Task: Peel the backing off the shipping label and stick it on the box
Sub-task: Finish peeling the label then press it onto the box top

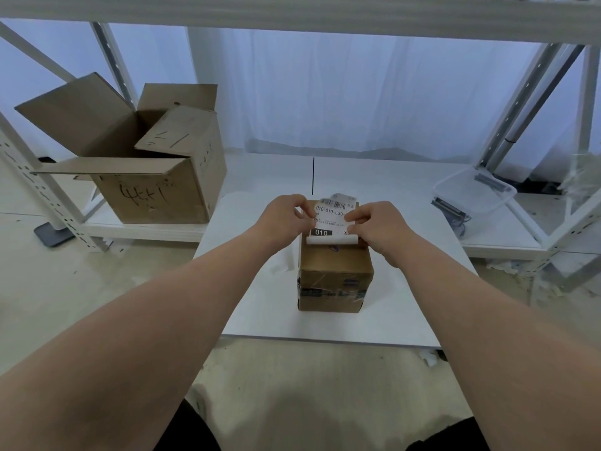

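A small taped brown cardboard box [335,275] stands on a white board [406,304] in front of me. Just above its top I hold a white shipping label [330,214] printed with a barcode and "010-010-L30". My left hand [283,219] pinches the label's left edge. My right hand [374,226] pinches its right side. The label's lower end [331,239] curls up into a white roll; whether that roll is the backing or the label itself I cannot tell. The far part of the box top is hidden behind the label and my fingers.
A large open cardboard box [156,164] with handwriting sits on the low shelf at the left. A clear plastic tub [474,193] holding small items lies at the right. White metal rack posts [520,102] frame both sides, and a white curtain hangs behind.
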